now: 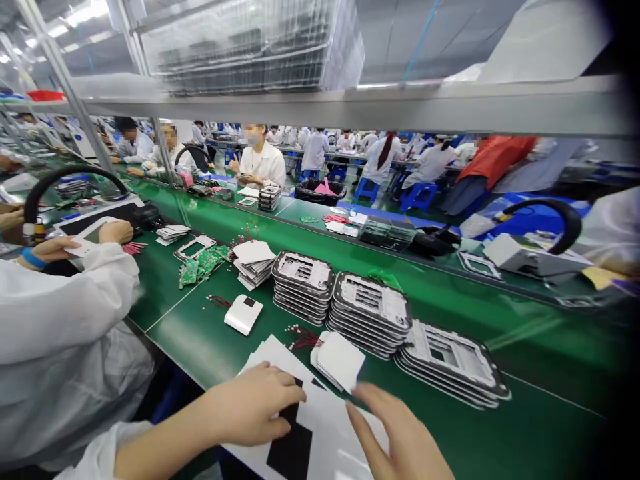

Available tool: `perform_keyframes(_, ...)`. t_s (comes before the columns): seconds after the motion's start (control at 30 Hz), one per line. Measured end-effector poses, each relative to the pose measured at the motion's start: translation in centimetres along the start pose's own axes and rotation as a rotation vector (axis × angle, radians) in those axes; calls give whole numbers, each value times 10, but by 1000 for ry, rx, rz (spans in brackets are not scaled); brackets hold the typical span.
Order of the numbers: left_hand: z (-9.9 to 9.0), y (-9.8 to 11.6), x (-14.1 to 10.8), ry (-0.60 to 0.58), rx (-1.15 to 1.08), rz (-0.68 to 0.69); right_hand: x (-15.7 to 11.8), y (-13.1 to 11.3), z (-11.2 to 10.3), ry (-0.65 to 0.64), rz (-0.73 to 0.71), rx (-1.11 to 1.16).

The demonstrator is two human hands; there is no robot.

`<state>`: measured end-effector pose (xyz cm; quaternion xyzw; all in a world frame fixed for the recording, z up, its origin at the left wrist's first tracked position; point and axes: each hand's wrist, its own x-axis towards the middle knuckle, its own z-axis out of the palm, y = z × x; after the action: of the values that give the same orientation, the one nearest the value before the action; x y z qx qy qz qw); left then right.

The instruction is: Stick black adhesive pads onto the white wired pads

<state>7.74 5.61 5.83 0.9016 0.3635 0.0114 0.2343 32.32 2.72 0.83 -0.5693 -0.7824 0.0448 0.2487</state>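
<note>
A white sheet (333, 427) with black rectangular patches (290, 455) lies at the front edge of the green table. My left hand (257, 403) rests on it, palm down, fingers stretched towards a black patch and thumb apart. Over the sheet's right side hovers my right hand (403, 437), its thumb and fingers spread with nothing visible between them. Just beyond its fingertips is a stack of flat white battery packs (341, 360) with red and black leads. One white pack with a black square (243, 313) lies alone further left.
Stacked frames with dark rims (303, 270), (373, 300), (453, 357) stand along the back. Green circuit boards (203, 265) and more white packs (254, 257) lie to the left. A co-worker's white sleeve (65, 307) is close on my left. A shelf (400, 107) crosses overhead.
</note>
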Motion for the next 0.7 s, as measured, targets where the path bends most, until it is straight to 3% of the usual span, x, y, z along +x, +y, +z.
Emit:
perform_keyframes(0.13, 33, 8, 6, 28, -142, 24, 47, 2, 16, -218, 98, -32)
perform_keyframes(0.27, 45, 5, 14, 63, -158, -6, 60, 17, 41, -349, 169, -50)
perform_keyframes(0.43, 49, 0, 29, 103, -120, -75, 56, 33, 55, -268, 225, -17)
perform_keyframes(0.7, 66, -6, 51, 258, -213, -145, 60, 50, 68, -155, 183, 96)
